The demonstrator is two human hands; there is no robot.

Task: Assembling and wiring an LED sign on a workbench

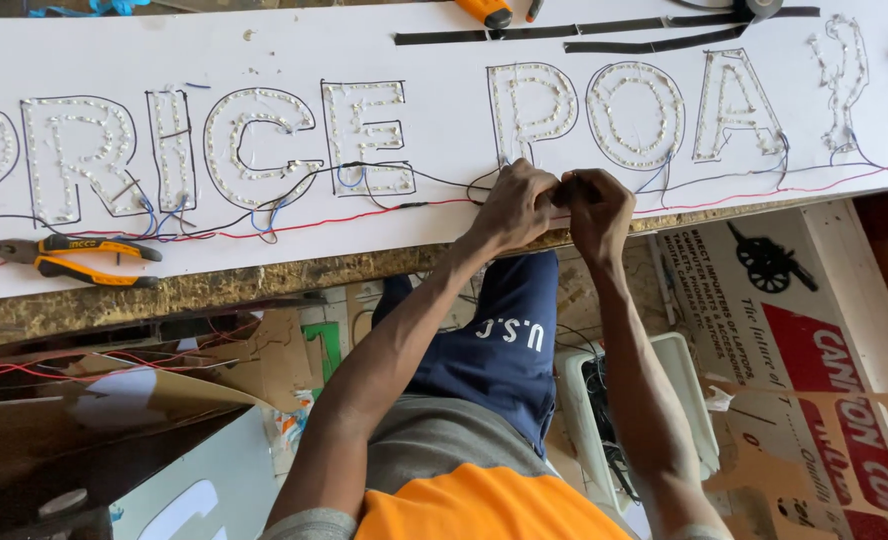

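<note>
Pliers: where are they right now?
In the head view, the yellow-and-black pliers lie on the white sign board at the far left, near its front edge, below the outlined letters and the red wire, well left of both hands.

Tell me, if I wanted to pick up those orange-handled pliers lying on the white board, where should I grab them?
Probably by the two orange and black handles of the pliers, coming from above at their right end. They lie flat, handles slightly spread and pointing right, metal nose pointing left. Nothing lies on them; the red wire passes just above.

Both hands [556, 205] together, fingers [564, 190] pinched
</note>
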